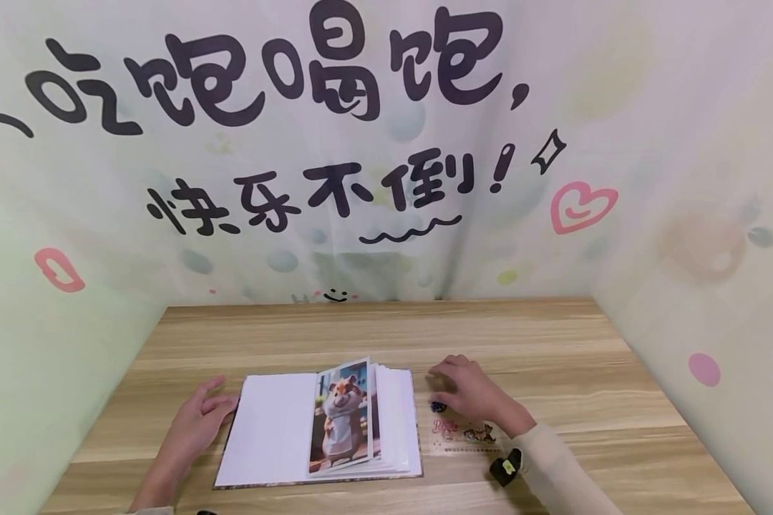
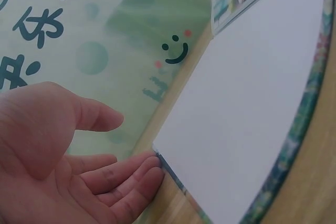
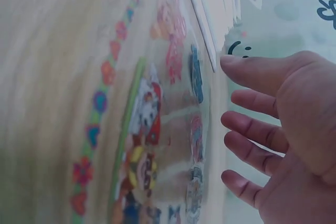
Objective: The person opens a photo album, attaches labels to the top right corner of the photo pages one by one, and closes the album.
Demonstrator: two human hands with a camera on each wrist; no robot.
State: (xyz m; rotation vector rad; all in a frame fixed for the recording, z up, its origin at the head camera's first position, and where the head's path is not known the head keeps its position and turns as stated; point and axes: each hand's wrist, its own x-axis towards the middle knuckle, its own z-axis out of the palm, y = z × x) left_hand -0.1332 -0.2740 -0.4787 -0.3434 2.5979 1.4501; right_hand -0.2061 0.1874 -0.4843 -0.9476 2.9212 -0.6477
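An open photo album (image 1: 267, 429) lies on the wooden table, its left side showing a blank white page. On one upraised leaf near the middle is a picture of a hamster in a white apron (image 1: 341, 422). My left hand (image 1: 193, 422) is at the album's left edge; in the left wrist view its relaxed fingertips touch the cover's corner. To the right of the album, my right hand (image 1: 470, 390) has its fingers spread and holds nothing. Beside and below it lies a clear sticker sheet (image 3: 173, 108) with cartoon dogs, lettering and a row of hearts and flowers.
The wooden table (image 1: 386, 329) ends at a printed cloth backdrop (image 1: 386, 265) with large black characters. Cloth also hangs along the left and right sides. A black wrist device (image 1: 505, 468) sits on the right forearm, close to the sticker sheet.
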